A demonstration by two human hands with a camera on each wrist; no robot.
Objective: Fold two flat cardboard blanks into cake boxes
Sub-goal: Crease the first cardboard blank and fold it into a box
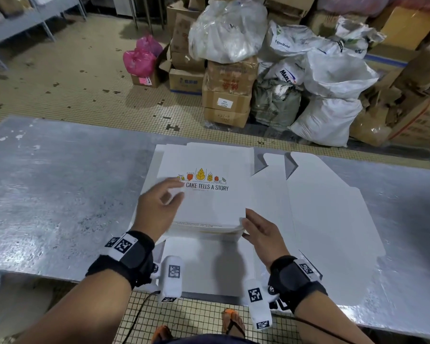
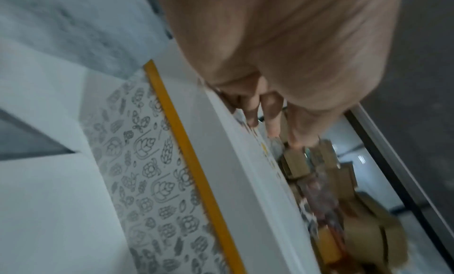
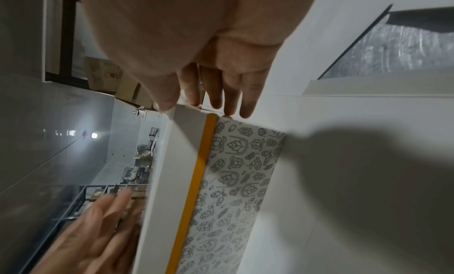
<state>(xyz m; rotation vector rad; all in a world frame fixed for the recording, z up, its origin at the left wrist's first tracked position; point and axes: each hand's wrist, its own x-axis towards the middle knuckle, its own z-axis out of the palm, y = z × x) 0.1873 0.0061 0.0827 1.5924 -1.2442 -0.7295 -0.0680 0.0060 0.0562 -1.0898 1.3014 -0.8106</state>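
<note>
Yellow stripe (image 3: 196, 181) on box (image 3: 169, 161): wrist views only

A dull metal counter (image 1: 60, 194) fronts a floor (image 1: 85, 78) of small beige tiles. Beyond its far edge stand stacked cardboard cartons (image 1: 226, 95), white sacks (image 1: 333, 78) and pink bags (image 1: 139, 58).

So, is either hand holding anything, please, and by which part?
Nothing gripped: the right hand steadies the cake box at its near right corner; left hand open above it.
</note>
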